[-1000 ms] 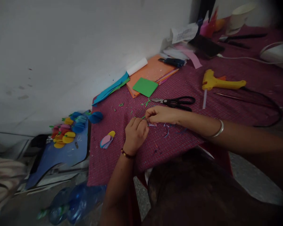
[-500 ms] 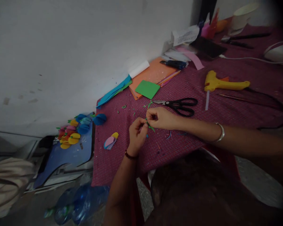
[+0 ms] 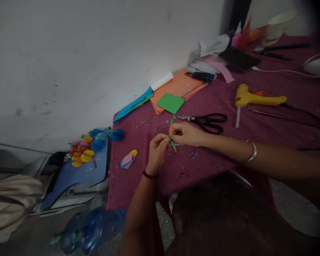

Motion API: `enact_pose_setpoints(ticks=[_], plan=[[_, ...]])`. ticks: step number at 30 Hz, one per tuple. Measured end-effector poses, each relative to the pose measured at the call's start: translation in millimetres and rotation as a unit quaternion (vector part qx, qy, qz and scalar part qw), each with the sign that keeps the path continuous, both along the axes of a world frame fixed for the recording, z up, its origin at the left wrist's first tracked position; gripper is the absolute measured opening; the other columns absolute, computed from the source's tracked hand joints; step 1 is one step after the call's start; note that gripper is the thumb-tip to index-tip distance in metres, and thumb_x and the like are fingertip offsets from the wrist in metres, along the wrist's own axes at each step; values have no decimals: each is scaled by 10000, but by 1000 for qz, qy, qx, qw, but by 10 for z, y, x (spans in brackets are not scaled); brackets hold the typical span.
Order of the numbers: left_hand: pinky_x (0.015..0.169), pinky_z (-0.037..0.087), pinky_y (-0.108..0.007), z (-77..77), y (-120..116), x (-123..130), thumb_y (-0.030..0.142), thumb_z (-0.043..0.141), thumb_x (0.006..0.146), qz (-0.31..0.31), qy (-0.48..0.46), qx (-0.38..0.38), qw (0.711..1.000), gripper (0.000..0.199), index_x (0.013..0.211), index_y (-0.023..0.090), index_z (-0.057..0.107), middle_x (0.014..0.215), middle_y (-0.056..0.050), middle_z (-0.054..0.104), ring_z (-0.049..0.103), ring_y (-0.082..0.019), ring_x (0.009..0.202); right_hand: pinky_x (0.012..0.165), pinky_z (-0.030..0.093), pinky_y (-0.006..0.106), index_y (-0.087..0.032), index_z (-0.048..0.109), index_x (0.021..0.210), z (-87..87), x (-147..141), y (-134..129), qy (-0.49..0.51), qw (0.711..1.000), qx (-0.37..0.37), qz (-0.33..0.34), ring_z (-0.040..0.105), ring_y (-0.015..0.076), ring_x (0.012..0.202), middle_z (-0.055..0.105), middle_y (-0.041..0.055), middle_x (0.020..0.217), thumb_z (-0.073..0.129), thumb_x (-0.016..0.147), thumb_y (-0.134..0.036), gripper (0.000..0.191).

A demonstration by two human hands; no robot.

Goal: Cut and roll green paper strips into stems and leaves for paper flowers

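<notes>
My left hand [image 3: 157, 151] and my right hand [image 3: 184, 133] meet fingertip to fingertip over the red checked cloth [image 3: 149, 181]. Both are closed in a pinch around a small green paper piece [image 3: 172, 143], whose pointed end hangs below the fingers. Just beyond my right hand lie black-handled scissors [image 3: 206, 121], blades pointing left. A green paper square [image 3: 171, 103] rests behind them on orange sheets [image 3: 180, 83]. Left of my left hand is a small stack of pink, blue and yellow paper ovals [image 3: 128, 159].
A yellow glue gun [image 3: 258, 98] with a cord lies at the right. Blue strips [image 3: 133, 104] lie along the wall edge. Several colourful paper shapes [image 3: 86, 147] sit on a blue board [image 3: 77, 176] left of the table. Small scraps dot the cloth.
The view has shifted slightly, so the table sits a little further right. My fingers have turned slightly, and more of the green piece shows below them.
</notes>
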State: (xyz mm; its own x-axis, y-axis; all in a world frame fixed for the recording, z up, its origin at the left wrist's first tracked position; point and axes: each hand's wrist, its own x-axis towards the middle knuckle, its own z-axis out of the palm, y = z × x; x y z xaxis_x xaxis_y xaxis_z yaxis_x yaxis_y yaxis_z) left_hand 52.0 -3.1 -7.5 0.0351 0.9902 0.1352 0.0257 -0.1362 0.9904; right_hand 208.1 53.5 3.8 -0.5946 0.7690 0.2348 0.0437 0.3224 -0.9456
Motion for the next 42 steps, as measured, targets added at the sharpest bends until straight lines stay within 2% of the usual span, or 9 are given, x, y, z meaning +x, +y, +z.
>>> enact_pose_setpoints(ticks=[3,8,14,19,25,29,32,37,42], plan=[[499,375,-208,-28,21,12,305,595,774,-9,-57,-26,998,157,716,159,608,584,20,536,461,-80,509,509,343,220,-188,479,654,-2,-5,-3,8,1000,5,-16,430,91,532,483,-38,591,488,666,-166,26],[474,349,-184,-45,24,15,273,616,743,4,-28,-34,999,147,659,161,572,550,39,507,416,-55,472,543,345,221,-177,509,665,-50,5,-22,-7,994,95,-44,455,97,580,513,-28,623,506,677,-139,40],[494,360,-182,-56,14,-16,232,615,725,-12,-12,-23,1000,100,674,161,567,549,48,493,427,-54,490,563,344,230,-174,532,671,-53,11,-47,-35,990,130,-48,479,105,595,550,-18,635,517,690,-138,43],[433,353,-191,-19,19,-25,275,601,687,-43,-63,-101,992,169,601,172,498,484,56,438,414,-59,428,597,334,245,-172,541,678,-10,34,-47,-67,982,177,-23,476,110,604,560,-15,634,525,704,-144,41],[403,368,-213,-27,37,-40,310,610,660,-68,-116,-164,977,162,655,172,525,488,40,478,420,-70,404,771,337,310,-180,547,658,32,77,-33,-121,927,355,-28,466,131,645,545,-12,621,512,746,-123,111],[400,354,-215,-85,58,-41,293,602,650,-60,-127,-171,975,144,654,178,516,477,46,461,411,-74,400,841,320,342,-184,560,683,47,94,-43,-142,895,423,-9,472,145,692,573,8,676,488,798,-118,152],[408,335,-213,-91,63,-49,282,598,648,-66,-112,-170,977,132,646,180,514,473,51,453,395,-72,399,833,323,335,-181,573,713,44,106,-26,-126,908,400,8,486,143,718,582,9,705,497,799,-128,127],[474,316,-200,34,14,-53,251,594,710,-24,45,-33,998,135,619,171,536,517,45,451,389,-66,478,617,334,242,-169,563,749,10,117,30,-93,976,194,40,476,110,628,563,-11,676,510,757,-166,54],[523,311,-212,143,-33,-28,215,604,738,-14,169,59,984,147,611,162,554,575,25,486,408,-78,548,595,341,238,-167,566,725,-6,119,52,-92,981,158,57,490,115,630,567,-7,670,521,732,-187,50]])
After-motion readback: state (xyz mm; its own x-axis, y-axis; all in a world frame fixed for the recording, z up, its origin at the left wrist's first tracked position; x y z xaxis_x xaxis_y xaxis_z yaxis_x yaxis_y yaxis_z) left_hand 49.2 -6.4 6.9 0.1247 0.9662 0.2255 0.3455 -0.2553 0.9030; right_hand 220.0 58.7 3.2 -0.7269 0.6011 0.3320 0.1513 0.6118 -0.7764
